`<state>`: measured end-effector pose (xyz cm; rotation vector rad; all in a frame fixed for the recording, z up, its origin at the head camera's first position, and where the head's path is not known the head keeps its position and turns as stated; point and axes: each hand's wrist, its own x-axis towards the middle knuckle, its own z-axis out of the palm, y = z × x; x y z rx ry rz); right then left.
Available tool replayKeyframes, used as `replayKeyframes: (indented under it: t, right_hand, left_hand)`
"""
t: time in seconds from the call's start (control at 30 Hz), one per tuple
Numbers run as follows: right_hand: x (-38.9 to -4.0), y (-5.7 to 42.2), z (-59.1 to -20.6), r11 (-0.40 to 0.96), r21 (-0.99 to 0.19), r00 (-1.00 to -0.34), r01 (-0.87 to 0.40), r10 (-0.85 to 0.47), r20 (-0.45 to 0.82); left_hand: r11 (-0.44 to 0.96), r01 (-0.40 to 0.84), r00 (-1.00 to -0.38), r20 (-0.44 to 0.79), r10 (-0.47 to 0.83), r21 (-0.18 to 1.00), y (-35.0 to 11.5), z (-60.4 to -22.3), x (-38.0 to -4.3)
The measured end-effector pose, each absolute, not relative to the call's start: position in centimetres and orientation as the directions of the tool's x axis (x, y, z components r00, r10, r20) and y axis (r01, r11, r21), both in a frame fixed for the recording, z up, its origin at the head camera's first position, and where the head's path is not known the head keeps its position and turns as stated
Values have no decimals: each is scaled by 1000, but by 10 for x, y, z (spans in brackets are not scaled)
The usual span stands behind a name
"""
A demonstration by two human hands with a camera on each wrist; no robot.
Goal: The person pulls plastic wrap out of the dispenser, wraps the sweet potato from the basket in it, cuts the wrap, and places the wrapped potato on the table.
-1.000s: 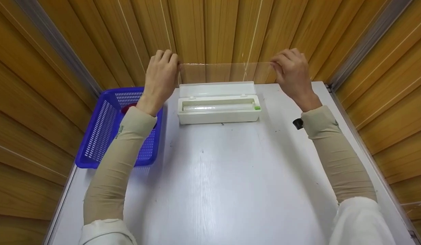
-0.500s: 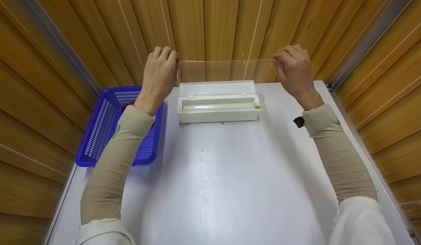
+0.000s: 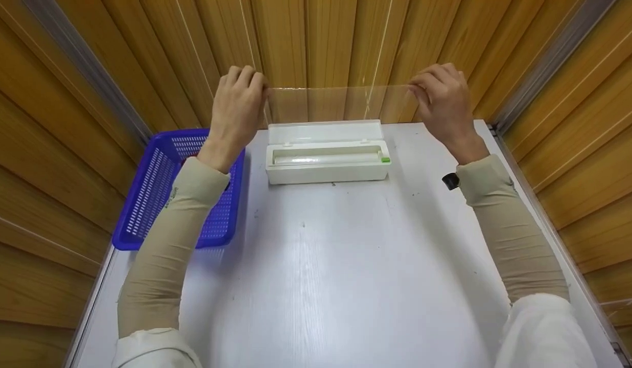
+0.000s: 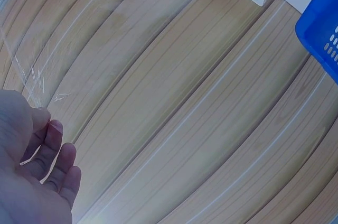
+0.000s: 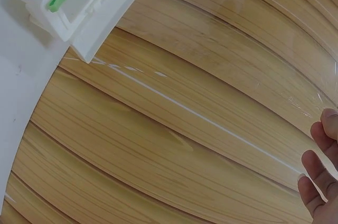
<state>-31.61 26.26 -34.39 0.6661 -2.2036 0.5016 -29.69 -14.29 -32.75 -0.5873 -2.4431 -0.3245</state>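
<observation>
A clear sheet of plastic wrap (image 3: 331, 102) stretches between both hands, above and behind a white wrap dispenser box (image 3: 326, 174). The left hand (image 3: 237, 110) pinches its left corner between thumb and forefinger; creases fan out from that pinch in the left wrist view. At the other corner, the right hand (image 3: 443, 102) pinches the film the same way, its other fingers loosely bent. The dispenser's lid (image 3: 324, 133) is raised at the back, and a roll of wrap (image 3: 326, 158) lies inside. A small green piece (image 3: 385, 160) sits on the box's right end.
A blue perforated basket (image 3: 229, 225) stands on the left of the white table (image 3: 316, 286), partly under the left forearm. Something red inside it is mostly hidden. A wood-panelled wall (image 3: 326, 41) rises behind the table, with similar walls on both sides.
Both hands have moved slightly up and away from the dispenser, lifting the film's top edge and drawing out a little more wrap. The box and basket have stayed in place.
</observation>
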Motion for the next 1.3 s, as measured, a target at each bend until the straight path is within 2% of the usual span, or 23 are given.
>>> replayKeyframes:
  t: [0.57, 0.9, 1.3]
  right_hand:
    - [-313, 262, -332, 787, -166, -578, -594, -274, 768]
    - [-298, 265, -332, 794, -190, -588, -578, -243, 772]
    - [-278, 264, -337, 766, -209, -559, -608, -225, 798]
  left_hand:
    - [881, 469, -717, 610, 338, 63, -140, -313, -294]
    - [867, 493, -704, 619, 348, 74, -138, -314, -284]
    - [870, 489, -704, 616, 352, 62, -140, -319, -266]
